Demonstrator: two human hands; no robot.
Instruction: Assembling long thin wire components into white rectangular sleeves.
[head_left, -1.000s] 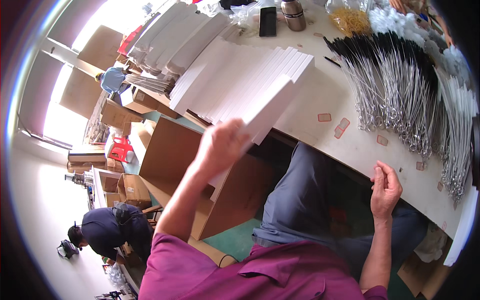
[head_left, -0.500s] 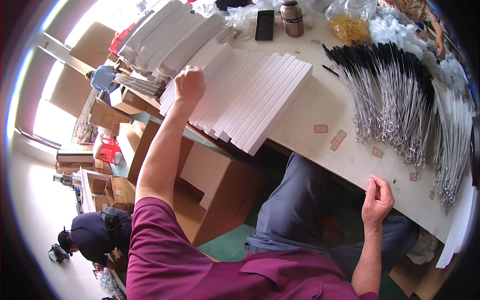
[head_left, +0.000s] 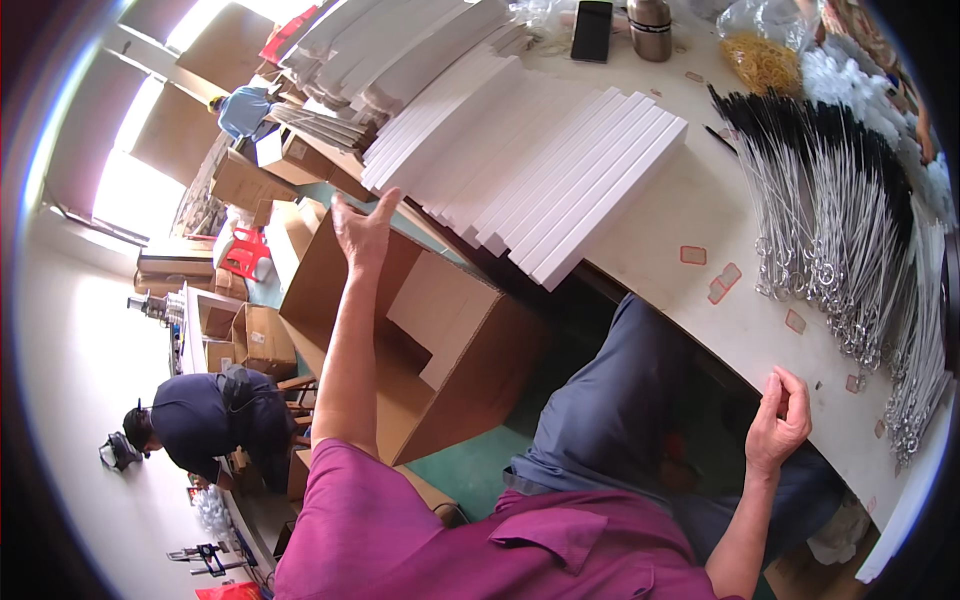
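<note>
My left hand (head_left: 363, 232) is open, thumb and fingers apart, with nothing in it. It hovers over the far edge of an open cardboard box (head_left: 470, 370), just below the near left end of a row of long, narrow white boxes (head_left: 560, 170). Those white boxes lie side by side on the table (head_left: 640, 225). My right hand (head_left: 779, 425) is closed at the table's front edge, thumb against curled fingers; whether anything is pinched there is hidden. Ahead of it lies a heap of thin wire brushes (head_left: 815, 220) with black bristles and looped ends.
Stacked white sleeves (head_left: 400, 45), a phone (head_left: 592, 31), a metal bottle (head_left: 650, 30) and a bag of yellow rubber bands (head_left: 758, 62) line the back. Small red-edged labels (head_left: 693, 255) dot the table. One person (head_left: 215, 420) bends over at left; another (head_left: 243, 112) is farther off.
My left hand has come off the white boxes, moved toward me over the cardboard box, and its fist has opened. My right hand stays closed by the table edge. The view has shifted left.
</note>
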